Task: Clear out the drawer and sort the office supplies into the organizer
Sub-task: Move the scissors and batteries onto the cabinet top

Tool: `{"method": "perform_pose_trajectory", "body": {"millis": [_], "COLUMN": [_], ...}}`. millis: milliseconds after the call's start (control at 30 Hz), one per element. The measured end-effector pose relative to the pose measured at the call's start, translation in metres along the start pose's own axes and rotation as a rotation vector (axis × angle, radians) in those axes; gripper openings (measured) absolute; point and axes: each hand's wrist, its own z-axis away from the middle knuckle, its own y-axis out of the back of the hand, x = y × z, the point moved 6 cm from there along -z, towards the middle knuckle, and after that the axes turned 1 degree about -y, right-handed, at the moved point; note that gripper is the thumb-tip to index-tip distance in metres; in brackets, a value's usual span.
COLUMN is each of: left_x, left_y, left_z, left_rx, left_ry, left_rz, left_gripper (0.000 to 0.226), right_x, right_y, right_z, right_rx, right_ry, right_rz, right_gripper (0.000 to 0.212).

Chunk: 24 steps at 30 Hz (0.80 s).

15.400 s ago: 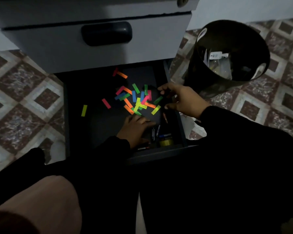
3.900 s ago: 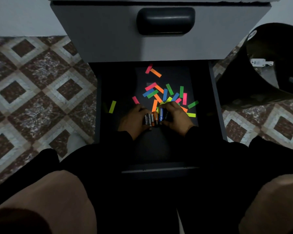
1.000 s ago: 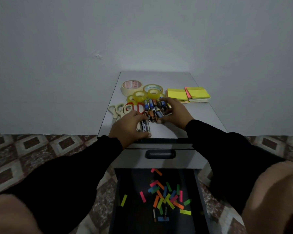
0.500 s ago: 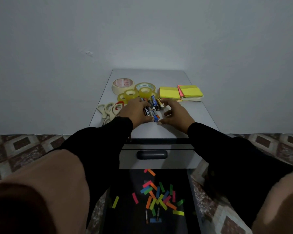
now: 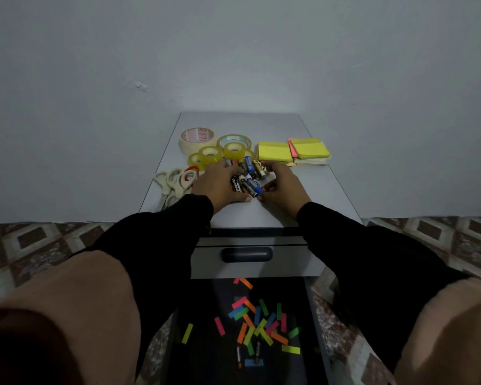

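Batteries (image 5: 247, 179): small metal cylinders with printed wrappers in black, blue and gold, heaped on the smooth grey cabinet top (image 5: 311, 190), hemmed in between both hands
Left hand (image 5: 220, 184): lies flat on the top at the left side of the heap, fingers straight and loose, pressing against the batteries, gripping nothing
Right hand (image 5: 282, 187): cups the right side of the heap, fingers gently bent against the batteries; whether any is actually pinched cannot be told
Tape rolls (image 5: 218, 147): glossy clear-yellow rings and one wide matte cream roll, clustered just behind the heap
Scissors (image 5: 175, 182): cream plastic looped handles, one red pair, lying left of the left hand
Sticky note pads (image 5: 293, 151): square yellow paper blocks, one edged pink, behind the right hand
Drawer (image 5: 200, 357): open and dark inside, strewn with thin bright paper strips (image 5: 257, 323); two more batteries lie near its front edge
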Motion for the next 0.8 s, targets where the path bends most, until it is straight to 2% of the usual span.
{"method": "perform_pose_trajectory", "body": {"millis": [167,433,600,667,800], "left_x": [0.0,0.009,0.019,0.023,0.018], "left_y": [-0.001,0.022,0.036,0.031,-0.013], "left_z": [0.001,0.027,0.094,0.13,0.187], "left_rx": [-0.004,0.059,0.209,0.282,0.173], "left_ry": [-0.002,-0.049,-0.207,-0.304,-0.285], "left_rz": [0.009,0.019,0.209,0.207,0.245], "left_gripper": [0.069,0.071,0.065,0.064,0.067], "right_x": [-0.001,-0.019,-0.037,-0.036,-0.013], "right_y": [0.001,0.015,0.029,0.028,0.013], "right_z": [0.0,0.025,0.083,0.113,0.162], "right_rx": [0.035,-0.001,-0.051,-0.109,-0.217], "right_ry": [-0.004,0.029,0.149,0.183,0.177], "right_rz": [0.001,0.046,0.129,0.15,0.187], "right_gripper": [0.068,0.069,0.062,0.061,0.065]}}
